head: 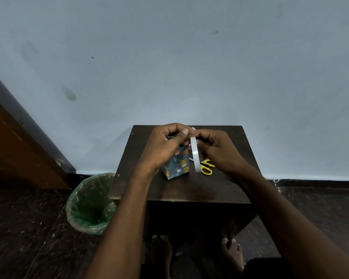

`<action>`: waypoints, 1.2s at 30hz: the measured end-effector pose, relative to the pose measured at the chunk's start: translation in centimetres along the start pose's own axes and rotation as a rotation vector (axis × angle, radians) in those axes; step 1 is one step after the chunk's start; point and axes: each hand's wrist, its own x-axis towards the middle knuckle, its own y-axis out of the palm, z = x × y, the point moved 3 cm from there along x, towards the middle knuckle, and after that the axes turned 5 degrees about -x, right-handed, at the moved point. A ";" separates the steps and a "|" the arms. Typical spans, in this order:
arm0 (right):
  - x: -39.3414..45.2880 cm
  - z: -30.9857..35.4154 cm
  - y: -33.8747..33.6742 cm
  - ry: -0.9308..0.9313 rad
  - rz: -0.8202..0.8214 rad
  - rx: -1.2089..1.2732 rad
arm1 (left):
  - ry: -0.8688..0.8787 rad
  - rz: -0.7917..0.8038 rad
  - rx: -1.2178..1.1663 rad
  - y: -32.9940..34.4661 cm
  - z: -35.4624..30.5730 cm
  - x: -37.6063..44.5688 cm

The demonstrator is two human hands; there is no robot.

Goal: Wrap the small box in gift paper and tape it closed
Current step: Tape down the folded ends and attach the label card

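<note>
A small box (177, 166) covered in blue gift paper with orange bear prints stands on the dark wooden table (181, 188). My left hand (163, 146) curls over its top and grips the folded paper there. My right hand (216, 150) holds a roll of clear tape (195, 154) upright just right of the box. The fingertips of both hands meet near the top of the roll. Whether a strip of tape is pulled free is hidden by the fingers.
Yellow-handled scissors (207, 167) lie on the table right of the box, partly behind the tape roll. A bin with a green liner (91, 204) stands on the floor left of the table. A blue wall is behind; my bare feet (232, 252) show below.
</note>
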 end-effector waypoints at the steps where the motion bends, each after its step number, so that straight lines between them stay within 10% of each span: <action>1: 0.0 0.0 0.1 -0.003 -0.007 -0.010 | -0.006 -0.005 0.005 0.0 0.0 0.0; 21: 0.2 -0.1 0.3 -0.097 -0.108 -0.433 | -0.160 -0.167 -0.211 -0.5 -0.3 0.0; 36: 0.1 -0.5 0.1 0.045 -0.083 -0.260 | -0.184 -0.095 -0.220 -0.1 -1.3 -0.4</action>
